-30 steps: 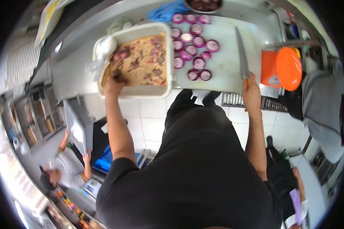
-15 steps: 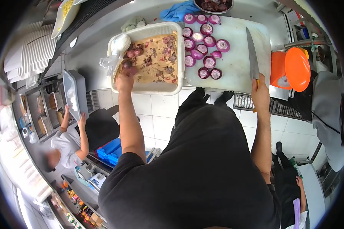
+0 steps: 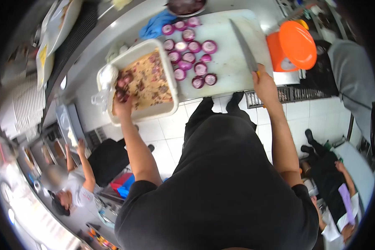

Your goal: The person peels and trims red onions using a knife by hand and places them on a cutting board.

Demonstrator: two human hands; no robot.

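Tapering, the long knife [image 3: 243, 45] looks dull grey.

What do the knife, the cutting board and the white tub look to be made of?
Knife: probably steel blade, grey with a metallic look.
Cutting board: likely plastic, matte; evenly pale, no wood grain visible.
White tub: seems moulded plastic, smooth, with a thick rounded rim.

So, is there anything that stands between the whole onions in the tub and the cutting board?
Yes: the tub's side wall stands between the whole onions and the cutting board. Past it, cut onions occupy the board's tub side.
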